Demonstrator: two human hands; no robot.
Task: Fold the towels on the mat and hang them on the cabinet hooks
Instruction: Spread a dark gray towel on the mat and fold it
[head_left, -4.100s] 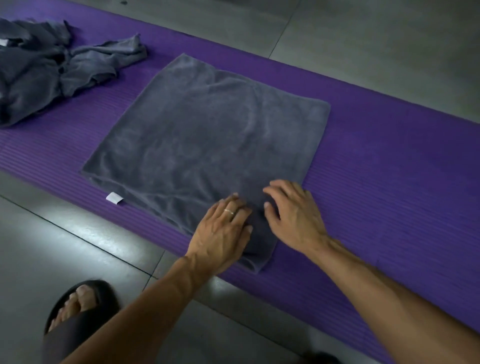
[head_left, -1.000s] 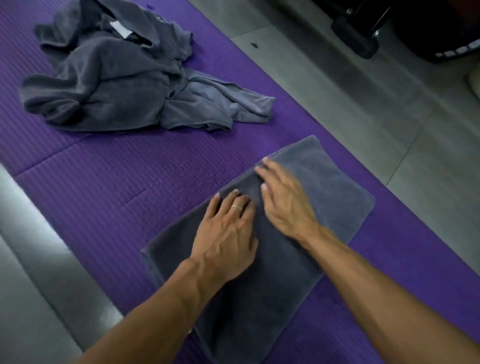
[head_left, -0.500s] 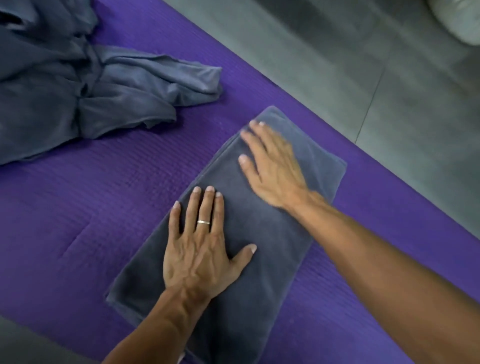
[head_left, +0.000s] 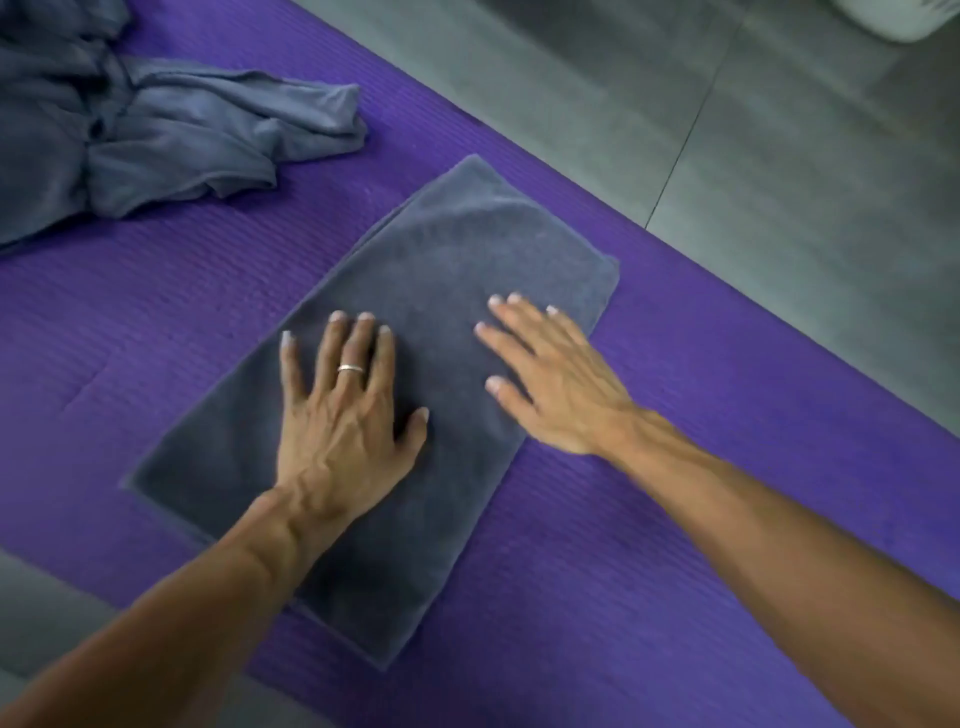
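Note:
A dark grey towel (head_left: 457, 249) lies folded into a long rectangle on the purple mat (head_left: 156, 322). My left hand (head_left: 343, 410) rests flat on the towel's middle, fingers spread and straight, a ring on one finger. My right hand (head_left: 550, 379) lies flat on the towel's right side near its edge, fingers straight and pointing to the far left. Neither hand grips the cloth. A heap of crumpled grey towels (head_left: 171, 135) lies on the mat at the far left.
Grey floor tiles (head_left: 779, 182) run along the far side of the mat and show at the near left corner. A white rounded object (head_left: 893, 18) sits at the top right edge. No cabinet or hooks are in view.
The towel has been folded from a wide square into a narrow rectangle. Since half a second ago my right hand has slid back from the far corner toward the right edge; the left stays flat.

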